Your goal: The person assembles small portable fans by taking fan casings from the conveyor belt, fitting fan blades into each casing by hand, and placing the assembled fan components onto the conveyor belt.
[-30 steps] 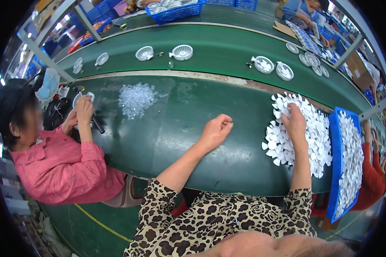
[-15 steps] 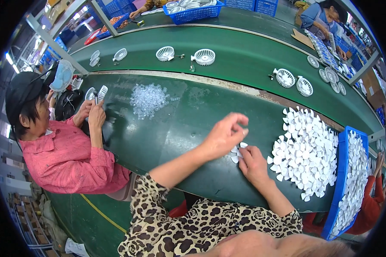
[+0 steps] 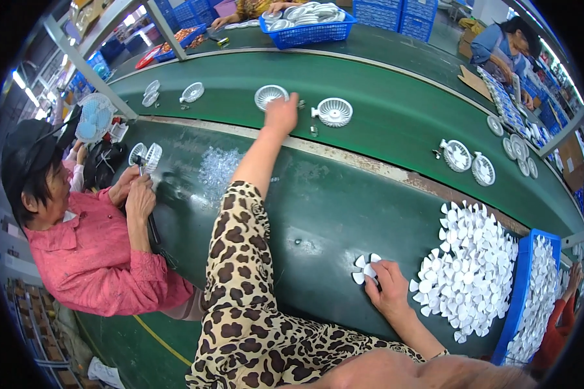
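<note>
Stretched out over the conveyor, my left hand (image 3: 281,117) closes on the near right edge of a round white ribbed fan housing (image 3: 268,96). Its fingertips are partly hidden by the hand. Low over the near worktable, my right hand (image 3: 390,288) pinches a white fan blade (image 3: 366,270) between thumb and fingers. Just right of that hand lies a big heap of loose white fan blades (image 3: 464,272). Another ribbed fan housing (image 3: 335,112) rests on the belt, right of my left hand, with a small metal part below it.
A blue tray (image 3: 533,243) of fan blades stands at the right edge. Clear small plastic pieces (image 3: 217,170) are piled beyond my left sleeve. A co-worker in pink (image 3: 97,259) handles housings at left. More housings (image 3: 456,155) lie on the green conveyor (image 3: 396,139).
My left hand has gone from beside the right hand up to the conveyor and onto a fan housing. My right hand keeps the fan blade. The view has shifted slightly.
</note>
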`<state>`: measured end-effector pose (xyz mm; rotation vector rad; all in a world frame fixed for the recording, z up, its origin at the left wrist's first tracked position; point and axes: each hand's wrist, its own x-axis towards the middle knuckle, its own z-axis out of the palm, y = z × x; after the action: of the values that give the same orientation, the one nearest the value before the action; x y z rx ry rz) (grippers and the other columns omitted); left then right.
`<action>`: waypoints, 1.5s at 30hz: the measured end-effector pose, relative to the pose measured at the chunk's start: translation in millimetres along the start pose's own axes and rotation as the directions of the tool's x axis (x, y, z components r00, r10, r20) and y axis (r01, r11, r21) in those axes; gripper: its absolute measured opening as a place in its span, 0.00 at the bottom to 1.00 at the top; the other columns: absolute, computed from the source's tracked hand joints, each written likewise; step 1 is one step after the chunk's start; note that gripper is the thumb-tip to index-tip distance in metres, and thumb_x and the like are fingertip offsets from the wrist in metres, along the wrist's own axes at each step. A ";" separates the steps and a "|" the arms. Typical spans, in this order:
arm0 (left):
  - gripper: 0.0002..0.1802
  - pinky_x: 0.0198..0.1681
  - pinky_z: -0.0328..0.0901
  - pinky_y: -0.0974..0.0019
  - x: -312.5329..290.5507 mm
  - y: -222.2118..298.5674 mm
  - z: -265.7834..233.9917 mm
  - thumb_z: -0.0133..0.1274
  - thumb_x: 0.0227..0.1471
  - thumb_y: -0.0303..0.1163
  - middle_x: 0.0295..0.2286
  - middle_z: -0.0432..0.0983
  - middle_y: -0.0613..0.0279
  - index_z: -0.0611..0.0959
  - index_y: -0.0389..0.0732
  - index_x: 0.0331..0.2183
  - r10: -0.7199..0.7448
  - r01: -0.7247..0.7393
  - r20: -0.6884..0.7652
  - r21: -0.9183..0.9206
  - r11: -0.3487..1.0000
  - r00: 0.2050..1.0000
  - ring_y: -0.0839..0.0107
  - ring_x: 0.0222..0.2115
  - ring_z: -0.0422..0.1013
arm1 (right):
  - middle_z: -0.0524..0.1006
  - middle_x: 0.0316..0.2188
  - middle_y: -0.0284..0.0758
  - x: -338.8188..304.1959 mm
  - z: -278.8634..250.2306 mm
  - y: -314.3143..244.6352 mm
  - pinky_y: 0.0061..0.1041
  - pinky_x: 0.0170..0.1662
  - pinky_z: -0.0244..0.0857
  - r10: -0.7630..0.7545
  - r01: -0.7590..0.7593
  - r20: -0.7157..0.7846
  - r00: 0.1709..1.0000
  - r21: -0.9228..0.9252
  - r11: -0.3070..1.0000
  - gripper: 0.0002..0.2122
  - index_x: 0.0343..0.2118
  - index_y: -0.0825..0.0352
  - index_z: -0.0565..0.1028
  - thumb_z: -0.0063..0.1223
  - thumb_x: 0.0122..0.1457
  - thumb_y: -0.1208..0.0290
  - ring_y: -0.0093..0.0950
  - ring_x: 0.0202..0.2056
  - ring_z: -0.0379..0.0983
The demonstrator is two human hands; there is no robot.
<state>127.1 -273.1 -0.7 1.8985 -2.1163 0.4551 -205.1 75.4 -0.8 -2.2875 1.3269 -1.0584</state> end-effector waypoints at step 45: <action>0.12 0.38 0.66 0.58 -199.9 198.2 -127.8 0.49 0.51 0.33 0.32 0.75 0.48 0.76 0.33 0.35 0.144 -0.042 0.021 -0.907 0.420 0.989 0.54 0.34 0.72 | 0.68 0.34 0.42 -42.9 -52.2 -26.9 0.36 0.35 0.67 0.021 0.052 0.375 0.927 -0.183 0.982 0.17 0.44 0.66 0.71 0.55 0.49 0.77 0.40 0.34 0.70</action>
<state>-49.5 -20.8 26.0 1.1222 -1.8553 -0.7095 -238.9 131.3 31.1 -2.4793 1.2941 -0.4718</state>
